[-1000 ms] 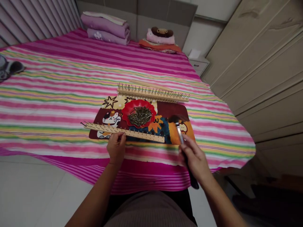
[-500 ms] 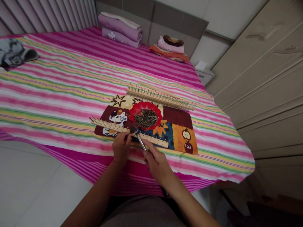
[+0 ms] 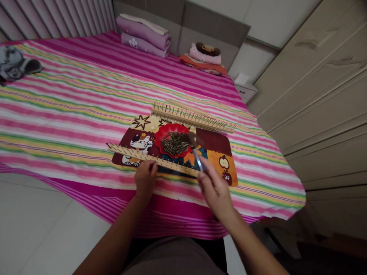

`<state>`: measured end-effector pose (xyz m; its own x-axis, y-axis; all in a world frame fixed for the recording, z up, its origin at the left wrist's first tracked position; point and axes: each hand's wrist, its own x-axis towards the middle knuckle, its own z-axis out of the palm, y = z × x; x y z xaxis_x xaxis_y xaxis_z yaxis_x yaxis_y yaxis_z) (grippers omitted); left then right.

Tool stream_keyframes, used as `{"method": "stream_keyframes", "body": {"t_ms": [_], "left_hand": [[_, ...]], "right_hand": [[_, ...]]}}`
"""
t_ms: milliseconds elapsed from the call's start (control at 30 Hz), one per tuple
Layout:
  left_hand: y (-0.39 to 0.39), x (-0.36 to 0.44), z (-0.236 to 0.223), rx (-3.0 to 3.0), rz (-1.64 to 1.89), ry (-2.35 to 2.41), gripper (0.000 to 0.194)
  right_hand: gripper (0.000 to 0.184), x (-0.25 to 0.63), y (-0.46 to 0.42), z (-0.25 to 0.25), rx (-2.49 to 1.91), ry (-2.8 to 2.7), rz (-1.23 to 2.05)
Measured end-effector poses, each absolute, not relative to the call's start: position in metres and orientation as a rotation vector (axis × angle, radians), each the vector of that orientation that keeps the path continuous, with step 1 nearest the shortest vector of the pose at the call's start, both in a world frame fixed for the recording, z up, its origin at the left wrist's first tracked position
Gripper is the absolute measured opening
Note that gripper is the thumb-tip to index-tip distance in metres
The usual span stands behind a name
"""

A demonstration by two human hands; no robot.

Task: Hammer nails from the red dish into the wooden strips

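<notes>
My right hand (image 3: 216, 189) is closed around the handle of a hammer (image 3: 198, 159), raised at the right of a red bowl; its dark head is blurred by motion. The red scalloped bowl (image 3: 161, 134) holds a heap of nails (image 3: 174, 144). My left hand (image 3: 145, 176) has its fingers curled on the near edge of a light wooden strip (image 3: 172, 165), about mid-length. Nails stand in the strip, the tallest at its left end. Whether a small nail is also between my left fingers cannot be made out.
A wooden strip (image 3: 192, 117) studded with upright nails lies behind the bowl. Under everything is a patterned mat (image 3: 215, 147) on a striped bedspread (image 3: 71, 114). Folded bedding (image 3: 143, 36) sits at the back, a grey bundle (image 3: 14, 65) at far left, a wardrobe (image 3: 323, 99) at right.
My right hand has swung the hammer right and away from the near strip and my left hand. My left hand stays almost in place at the strip.
</notes>
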<state>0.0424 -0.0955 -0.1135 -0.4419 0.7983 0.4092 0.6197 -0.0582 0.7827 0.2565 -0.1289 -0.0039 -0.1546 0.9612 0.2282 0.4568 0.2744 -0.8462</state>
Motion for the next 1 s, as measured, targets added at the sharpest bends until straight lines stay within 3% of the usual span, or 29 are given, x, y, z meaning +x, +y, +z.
{"method": "stream_keyframes", "body": {"t_ms": [200,333,500,633,767,1000], "left_hand": [[-0.095,0.043,-0.113,1.535,1.513,2.012,0.017],[-0.103,0.036,-0.104,1.602,1.501,2.016,0.016],[-0.09,0.021,-0.062,1.852,1.493,2.055,0.016],[-0.035,0.02,-0.035,2.165,1.079,1.976,0.01],[0.017,0.033,-0.038,2.356,0.526,1.93,0.01],[0.052,0.04,-0.054,2.372,0.401,1.877,0.005]], "right_hand": [[0.045,0.352,-0.067,-0.041,-1.869,-1.598,0.271],[0.042,0.386,-0.058,-0.071,-2.29,-1.587,0.173],[0.042,0.396,-0.061,-0.087,-2.365,-1.626,0.146],[0.042,0.397,-0.058,-0.088,-2.38,-1.619,0.138],[0.041,0.399,-0.057,-0.091,-2.362,-1.616,0.119],[0.043,0.4,-0.057,-0.096,-2.36,-1.595,0.095]]}}
